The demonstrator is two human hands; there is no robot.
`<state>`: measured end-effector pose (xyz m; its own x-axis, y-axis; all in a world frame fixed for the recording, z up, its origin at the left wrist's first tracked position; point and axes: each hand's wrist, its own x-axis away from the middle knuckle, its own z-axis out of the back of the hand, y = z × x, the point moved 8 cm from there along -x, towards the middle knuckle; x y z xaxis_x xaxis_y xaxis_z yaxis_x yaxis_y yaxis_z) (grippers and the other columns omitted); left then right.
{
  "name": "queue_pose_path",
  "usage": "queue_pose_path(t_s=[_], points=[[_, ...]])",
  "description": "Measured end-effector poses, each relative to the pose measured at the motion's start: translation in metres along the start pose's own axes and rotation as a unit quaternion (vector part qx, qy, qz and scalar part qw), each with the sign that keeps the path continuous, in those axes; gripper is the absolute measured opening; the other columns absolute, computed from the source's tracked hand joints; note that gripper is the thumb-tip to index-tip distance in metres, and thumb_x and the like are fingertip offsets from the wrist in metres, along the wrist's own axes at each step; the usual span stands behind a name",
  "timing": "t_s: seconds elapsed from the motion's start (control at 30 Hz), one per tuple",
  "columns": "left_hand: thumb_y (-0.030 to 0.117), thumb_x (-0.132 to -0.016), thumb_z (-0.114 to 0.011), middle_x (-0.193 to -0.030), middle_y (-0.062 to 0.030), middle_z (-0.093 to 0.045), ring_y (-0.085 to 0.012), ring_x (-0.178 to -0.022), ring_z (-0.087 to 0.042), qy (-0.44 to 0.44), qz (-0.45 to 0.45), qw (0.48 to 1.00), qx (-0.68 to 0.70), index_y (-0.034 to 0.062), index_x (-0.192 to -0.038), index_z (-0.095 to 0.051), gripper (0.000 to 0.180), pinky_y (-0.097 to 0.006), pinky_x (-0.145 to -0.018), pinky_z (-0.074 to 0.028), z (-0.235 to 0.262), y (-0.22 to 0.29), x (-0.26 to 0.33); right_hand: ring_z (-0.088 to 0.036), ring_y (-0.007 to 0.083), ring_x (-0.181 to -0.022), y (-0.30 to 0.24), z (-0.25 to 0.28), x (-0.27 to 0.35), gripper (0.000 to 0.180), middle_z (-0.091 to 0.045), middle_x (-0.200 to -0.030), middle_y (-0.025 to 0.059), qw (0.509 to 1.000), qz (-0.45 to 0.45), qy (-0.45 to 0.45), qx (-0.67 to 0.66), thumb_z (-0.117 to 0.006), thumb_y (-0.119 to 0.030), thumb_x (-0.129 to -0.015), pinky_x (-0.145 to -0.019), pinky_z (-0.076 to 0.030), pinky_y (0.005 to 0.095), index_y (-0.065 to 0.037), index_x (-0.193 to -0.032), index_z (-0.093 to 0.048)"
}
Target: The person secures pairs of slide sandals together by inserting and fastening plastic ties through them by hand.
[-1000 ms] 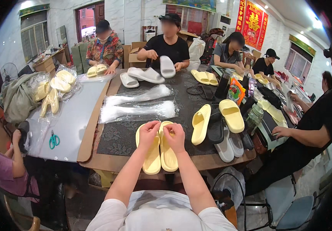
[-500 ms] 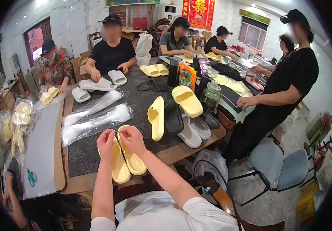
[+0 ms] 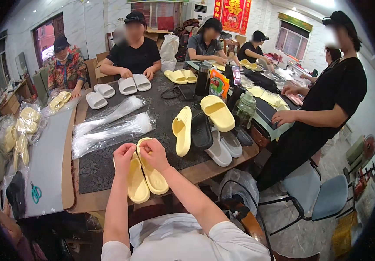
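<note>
Yellow slippers (image 3: 153, 179), side by side, beneath hands (image 3: 154, 155)

Fingers (image 3: 130, 149) — over two yellow slippers (image 3: 137, 183)

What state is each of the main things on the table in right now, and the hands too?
Nearest yellow slippers: side by side, sole down
Left hand: fingers curled, grip unclear
Right hand: fingers curled, grip unclear
White bundles: lying in clear plastic
Teal scissors: lying flat, blades too small to judge
Glass jar: upright
Far pale grey slippers: paired, sole down
Leftmost yellow slippers: bagged
</note>
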<state>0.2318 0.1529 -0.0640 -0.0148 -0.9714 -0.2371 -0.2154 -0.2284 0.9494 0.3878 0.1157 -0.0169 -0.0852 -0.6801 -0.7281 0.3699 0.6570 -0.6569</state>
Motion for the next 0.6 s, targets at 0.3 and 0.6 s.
queue_pose_path(t_s=[0.3,0.6], points=[[0.010,-0.086,-0.068,-0.075,0.0069,-0.061,-0.0002,-0.063,-0.049,0.001,-0.006,1.000,-0.019,0.0024,-0.091,-0.070,0.009,-0.017,-0.055,-0.035,0.003,-0.003,-0.002,-0.054,0.0216,-0.066,0.007,-0.003,0.003,0.009,-0.054,-0.069,0.0049,0.999,-0.031,-0.001,-0.010,-0.068,-0.009,-0.077,-0.063,-0.044,0.0337,-0.005,-0.082,-0.063],[0.015,-0.087,-0.065,-0.069,0.0086,-0.055,0.0002,-0.058,-0.043,-0.002,0.014,1.000,-0.001,0.0048,-0.089,-0.069,0.011,-0.018,-0.051,-0.029,0.004,0.002,0.000,-0.056,0.0178,-0.069,0.016,-0.010,0.004,0.009,-0.058,-0.078,0.0061,0.997,-0.052,-0.001,-0.064,-0.067,-0.010,-0.082,-0.063,-0.046,0.0298,-0.004,-0.088,-0.065]])
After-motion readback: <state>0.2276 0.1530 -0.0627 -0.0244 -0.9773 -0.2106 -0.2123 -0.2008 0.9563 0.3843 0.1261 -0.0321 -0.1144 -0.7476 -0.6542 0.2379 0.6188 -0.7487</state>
